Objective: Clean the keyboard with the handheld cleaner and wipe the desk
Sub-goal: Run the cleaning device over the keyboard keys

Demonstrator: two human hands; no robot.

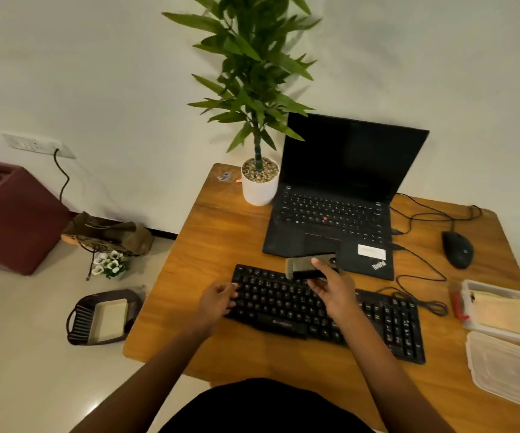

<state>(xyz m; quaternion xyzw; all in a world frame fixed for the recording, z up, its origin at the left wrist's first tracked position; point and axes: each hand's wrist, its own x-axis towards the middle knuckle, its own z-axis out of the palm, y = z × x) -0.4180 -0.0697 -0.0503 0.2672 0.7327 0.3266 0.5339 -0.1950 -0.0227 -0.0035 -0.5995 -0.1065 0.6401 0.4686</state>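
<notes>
In the head view, the right hand (330,289) is gripping the handheld cleaner (304,267), fingers wrapped round its body. It is holding it just over the far edge of the keyboard (386,323), near the front of the laptop (340,195). The left hand (218,303) is resting on the keyboard's left end, fingers loosely bent and holding nothing.

The task is looking early: the keyboard pass is seemingly only getting going, and the desk (221,245) is not yet being wiped. What looks like a folded yellow cloth is lying in an open tub (468,303) at the right, its lid (508,367) beside it.

A potted plant (259,185), a mouse (457,250) and trailing cables (421,267) are crowding the surface and would be getting in the way of wiping
</notes>
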